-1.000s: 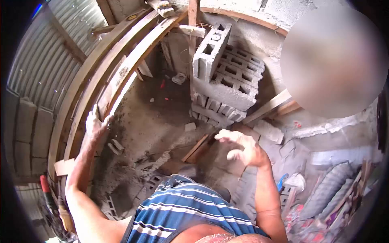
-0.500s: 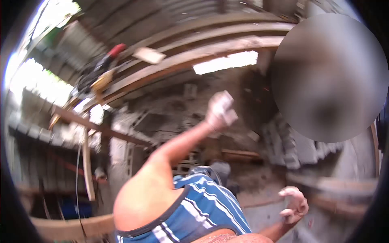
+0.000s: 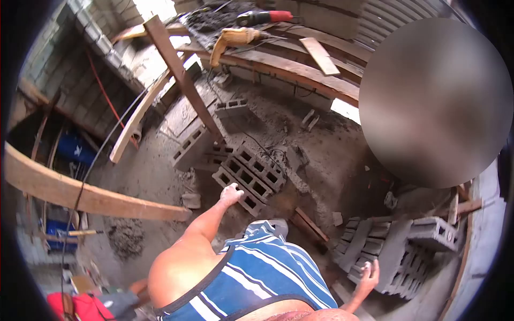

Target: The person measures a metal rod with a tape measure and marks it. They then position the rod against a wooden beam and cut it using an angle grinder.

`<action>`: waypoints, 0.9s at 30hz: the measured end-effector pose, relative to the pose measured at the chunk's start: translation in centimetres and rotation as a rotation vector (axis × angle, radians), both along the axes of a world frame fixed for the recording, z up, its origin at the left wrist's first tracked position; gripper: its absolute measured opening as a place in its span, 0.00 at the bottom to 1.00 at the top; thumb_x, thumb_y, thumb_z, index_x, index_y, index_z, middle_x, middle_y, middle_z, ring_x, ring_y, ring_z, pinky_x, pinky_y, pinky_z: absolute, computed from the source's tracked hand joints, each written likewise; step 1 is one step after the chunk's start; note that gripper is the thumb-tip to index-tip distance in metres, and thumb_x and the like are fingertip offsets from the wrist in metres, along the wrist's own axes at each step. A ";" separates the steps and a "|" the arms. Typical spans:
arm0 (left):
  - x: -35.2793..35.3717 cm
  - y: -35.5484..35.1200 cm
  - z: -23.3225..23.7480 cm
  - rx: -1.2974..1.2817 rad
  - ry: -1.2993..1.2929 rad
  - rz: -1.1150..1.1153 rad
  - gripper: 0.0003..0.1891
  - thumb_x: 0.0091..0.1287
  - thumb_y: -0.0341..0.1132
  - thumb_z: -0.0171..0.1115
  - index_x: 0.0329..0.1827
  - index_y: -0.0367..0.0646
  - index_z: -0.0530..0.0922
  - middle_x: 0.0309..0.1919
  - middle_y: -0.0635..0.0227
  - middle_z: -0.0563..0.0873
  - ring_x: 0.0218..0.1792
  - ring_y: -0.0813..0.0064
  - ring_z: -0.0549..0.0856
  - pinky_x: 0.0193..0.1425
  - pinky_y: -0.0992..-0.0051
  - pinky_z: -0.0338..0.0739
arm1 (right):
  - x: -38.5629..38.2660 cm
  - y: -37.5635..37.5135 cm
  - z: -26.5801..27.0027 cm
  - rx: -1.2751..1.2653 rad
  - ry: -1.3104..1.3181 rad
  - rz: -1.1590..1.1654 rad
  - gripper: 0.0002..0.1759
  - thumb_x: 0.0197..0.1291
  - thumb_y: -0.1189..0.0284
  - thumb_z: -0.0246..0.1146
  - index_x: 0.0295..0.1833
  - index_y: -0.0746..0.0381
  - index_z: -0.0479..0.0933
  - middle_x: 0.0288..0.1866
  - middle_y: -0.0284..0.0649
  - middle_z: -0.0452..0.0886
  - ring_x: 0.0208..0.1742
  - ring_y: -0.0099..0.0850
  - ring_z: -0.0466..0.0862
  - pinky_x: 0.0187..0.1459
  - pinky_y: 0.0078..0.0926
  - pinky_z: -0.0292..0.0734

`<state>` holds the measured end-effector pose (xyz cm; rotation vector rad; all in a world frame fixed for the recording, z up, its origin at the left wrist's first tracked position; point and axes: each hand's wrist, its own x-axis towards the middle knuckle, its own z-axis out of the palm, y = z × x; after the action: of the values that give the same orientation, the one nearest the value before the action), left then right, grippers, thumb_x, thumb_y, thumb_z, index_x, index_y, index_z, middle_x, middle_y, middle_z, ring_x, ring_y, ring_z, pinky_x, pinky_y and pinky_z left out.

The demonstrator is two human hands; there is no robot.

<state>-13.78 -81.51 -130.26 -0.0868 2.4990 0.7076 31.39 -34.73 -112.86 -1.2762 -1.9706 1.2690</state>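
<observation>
One left hand (image 3: 231,193) and one right hand (image 3: 369,275) make two bare hands. There is one drill (image 3: 235,38), one red-ended power tool (image 3: 265,17), one striped top (image 3: 267,262), one brown post (image 3: 184,83) and one short pale board (image 3: 319,55). Long beams (image 3: 300,72) number at least two. Hollow blocks (image 3: 253,182) come to at least six, overlapping too much for exact counting.

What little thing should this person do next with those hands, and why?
Perhaps close the left hand on the nearest hollow block: it is over that block's edge, though whether it touches is unclear. The right hand is off to the other side, near the stacked blocks, with nothing visible in it.
</observation>
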 end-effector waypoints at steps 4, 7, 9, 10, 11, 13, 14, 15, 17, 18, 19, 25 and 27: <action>2.6 -1.3 -1.6 0.065 -0.008 0.167 0.35 0.61 0.50 0.67 0.70 0.40 0.77 0.64 0.45 0.83 0.67 0.49 0.82 0.71 0.58 0.75 | -4.8 7.9 5.5 0.231 -0.058 0.132 0.24 0.76 0.74 0.58 0.74 0.65 0.72 0.54 0.44 0.86 0.47 0.28 0.83 0.51 0.26 0.81; 5.7 -1.8 -1.2 0.122 -0.065 0.121 0.35 0.61 0.52 0.66 0.67 0.37 0.79 0.64 0.46 0.84 0.67 0.50 0.81 0.72 0.59 0.75 | -7.8 12.3 8.0 0.248 -0.006 0.131 0.25 0.76 0.75 0.57 0.76 0.63 0.71 0.60 0.46 0.85 0.55 0.31 0.85 0.56 0.27 0.81; 8.4 -3.7 -4.1 0.058 0.038 -0.035 0.36 0.62 0.55 0.66 0.67 0.37 0.80 0.62 0.46 0.85 0.65 0.50 0.83 0.69 0.59 0.76 | -11.3 12.4 12.9 0.285 -0.097 0.146 0.25 0.74 0.76 0.60 0.75 0.62 0.74 0.61 0.49 0.86 0.62 0.33 0.85 0.61 0.32 0.80; 9.2 -3.4 -2.4 0.077 -0.043 -0.055 0.37 0.62 0.56 0.67 0.66 0.34 0.80 0.62 0.47 0.85 0.65 0.49 0.83 0.69 0.59 0.76 | -12.7 13.1 14.3 0.332 -0.074 0.108 0.24 0.72 0.76 0.61 0.72 0.61 0.76 0.59 0.49 0.88 0.60 0.33 0.87 0.63 0.32 0.79; 10.4 -4.1 -2.7 0.090 -0.033 -0.047 0.36 0.62 0.56 0.67 0.63 0.34 0.82 0.61 0.47 0.86 0.65 0.50 0.83 0.69 0.60 0.76 | -14.0 13.4 16.9 0.413 -0.145 0.081 0.23 0.72 0.75 0.63 0.71 0.61 0.78 0.58 0.49 0.88 0.58 0.34 0.88 0.63 0.32 0.79; 12.3 -6.2 -2.9 0.046 -0.043 -0.063 0.32 0.60 0.54 0.67 0.57 0.33 0.85 0.55 0.41 0.87 0.59 0.47 0.85 0.65 0.57 0.77 | -14.2 19.5 16.4 0.577 -0.037 0.053 0.23 0.70 0.72 0.67 0.69 0.63 0.79 0.56 0.50 0.89 0.57 0.34 0.88 0.61 0.32 0.80; 13.1 -9.5 -6.2 0.067 0.030 -0.258 0.31 0.59 0.53 0.67 0.53 0.31 0.86 0.53 0.39 0.87 0.57 0.45 0.85 0.64 0.56 0.77 | -14.6 22.3 16.5 0.574 0.027 -0.017 0.24 0.67 0.71 0.70 0.67 0.64 0.80 0.54 0.49 0.89 0.55 0.35 0.89 0.60 0.31 0.81; 13.5 -11.6 -8.2 -0.101 -0.019 -0.333 0.31 0.58 0.53 0.66 0.51 0.31 0.86 0.51 0.39 0.87 0.56 0.45 0.85 0.63 0.56 0.77 | -14.7 26.0 16.1 0.684 0.056 -0.046 0.22 0.66 0.71 0.71 0.64 0.66 0.81 0.52 0.49 0.89 0.52 0.36 0.89 0.58 0.31 0.82; 15.8 -11.0 -5.5 -0.109 -0.110 -0.112 0.33 0.57 0.52 0.68 0.52 0.26 0.85 0.51 0.37 0.87 0.57 0.45 0.85 0.65 0.56 0.77 | -14.5 34.4 16.5 1.323 -0.010 0.009 0.17 0.65 0.71 0.71 0.56 0.66 0.84 0.53 0.50 0.88 0.56 0.38 0.87 0.61 0.37 0.80; 16.5 -9.2 -2.8 -0.182 -0.150 0.004 0.33 0.57 0.51 0.68 0.53 0.26 0.84 0.52 0.38 0.87 0.58 0.45 0.85 0.66 0.56 0.76 | -15.3 36.7 16.4 1.119 0.003 -0.055 0.16 0.64 0.71 0.71 0.55 0.66 0.85 0.56 0.50 0.88 0.58 0.40 0.86 0.65 0.39 0.78; 17.3 -8.2 0.4 -0.251 -0.184 0.161 0.34 0.57 0.50 0.69 0.55 0.26 0.83 0.54 0.38 0.87 0.59 0.45 0.85 0.67 0.56 0.76 | -16.5 38.0 16.7 1.015 0.072 -0.088 0.17 0.65 0.70 0.71 0.56 0.67 0.84 0.57 0.49 0.87 0.58 0.42 0.86 0.66 0.39 0.78; 24.7 -3.3 0.7 -0.097 -0.146 0.548 0.36 0.58 0.50 0.70 0.66 0.32 0.80 0.62 0.45 0.85 0.66 0.49 0.82 0.71 0.60 0.75 | -16.0 65.3 11.0 1.132 -0.302 -0.089 0.34 0.68 0.61 0.69 0.76 0.61 0.70 0.69 0.60 0.78 0.70 0.55 0.77 0.71 0.45 0.72; 25.7 0.9 5.8 -0.120 -0.127 0.519 0.38 0.58 0.50 0.70 0.68 0.33 0.78 0.63 0.46 0.84 0.67 0.50 0.81 0.72 0.61 0.74 | -16.6 66.8 10.9 1.110 -0.330 -0.243 0.51 0.58 0.32 0.65 0.75 0.59 0.72 0.68 0.61 0.78 0.64 0.54 0.82 0.62 0.57 0.76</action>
<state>11.90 -80.57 -124.48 -0.8198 2.4063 0.7209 14.80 32.08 -101.91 -1.0660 -2.0974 -0.2328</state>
